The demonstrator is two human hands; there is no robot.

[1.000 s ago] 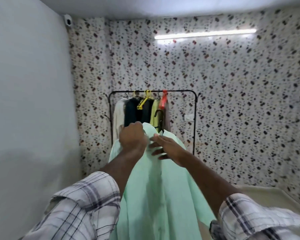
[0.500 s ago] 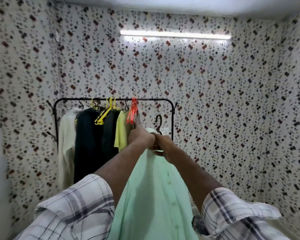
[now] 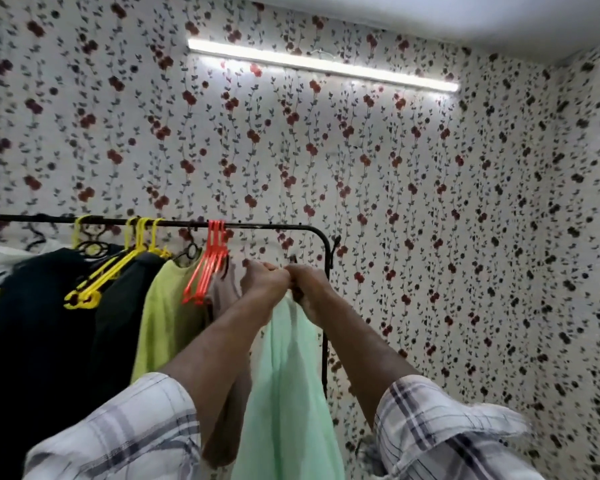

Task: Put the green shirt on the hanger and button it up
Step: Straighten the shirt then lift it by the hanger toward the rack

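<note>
Stands much closer to the clothes rack than a second ago, with both hands raised and drawn together until the knuckles touch just below the rail (image 3: 257,226). Curls the left hand (image 3: 264,282) and the right hand (image 3: 307,285) into fists at the very top of the green shirt (image 3: 288,393). Grips bunched collar cloth with closed fingers, though cannot tell whether the hanger's neck sits inside either grip. Shows only a dark sliver above the right knuckles, probably the hanger hook (image 3: 293,259), short of the rail and not yet over it. Lets the shirt drop straight down from the fists, long axis vertical, between the two forearms and in front of the rack's end post (image 3: 325,341).

Turns, for the coming move, on one relation: needs the hook carried to a rail lying directly above and a little beyond the fists. Finds a bare stretch there between the red hangers (image 3: 208,271) and the bend at the right end. Puts the right hand slightly nearer that gap, so probably calls for a short lift up and over.

Shows no counter. Crowds the rail to the left with yellow hangers (image 3: 118,268), black garments (image 3: 42,323), a yellow-green garment (image 3: 167,317) and a brownish one (image 3: 224,289). Closes the room behind with flowered wallpaper (image 3: 465,202), a lit tube light (image 3: 323,65) and a strip of white ceiling. Hides the buttons, so cannot judge the buttoning.
</note>
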